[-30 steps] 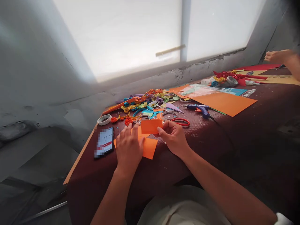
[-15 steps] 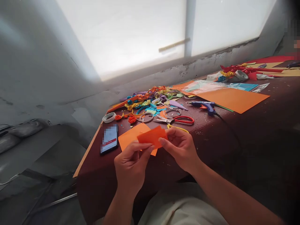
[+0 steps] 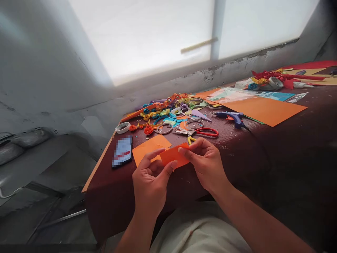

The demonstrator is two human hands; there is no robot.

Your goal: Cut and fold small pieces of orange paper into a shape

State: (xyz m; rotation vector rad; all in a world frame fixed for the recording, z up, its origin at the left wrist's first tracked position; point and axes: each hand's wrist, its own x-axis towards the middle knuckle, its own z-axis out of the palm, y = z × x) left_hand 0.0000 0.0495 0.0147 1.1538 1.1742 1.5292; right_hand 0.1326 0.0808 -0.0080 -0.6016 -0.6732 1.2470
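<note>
A small piece of orange paper [image 3: 172, 156] is held up between my two hands above the table's near edge. My right hand [image 3: 207, 161] pinches its right end between thumb and fingers. At the left end, my left hand [image 3: 152, 175] has its thumb on the lower edge and its index finger near the upper corner. A larger orange sheet [image 3: 143, 147] lies flat on the table just behind, partly covered by the left fingers. Beyond the right hand are red-handled scissors [image 3: 206, 132] and a yellow handle [image 3: 191, 140], mostly hidden by that hand.
A phone [image 3: 122, 151] lies at left beside a tape roll [image 3: 122, 128]. Orange paper flowers [image 3: 148, 130], headbands [image 3: 164, 128] and colourful scraps [image 3: 173, 121] cover the middle. A blue glue gun [image 3: 234, 117] trails its cord near a big orange sheet [image 3: 273, 110].
My left fingers have loosened and spread from their pinch on the small paper. The paper has turned slightly and shifted right, with my right hand still gripping it. The view tilted a little.
</note>
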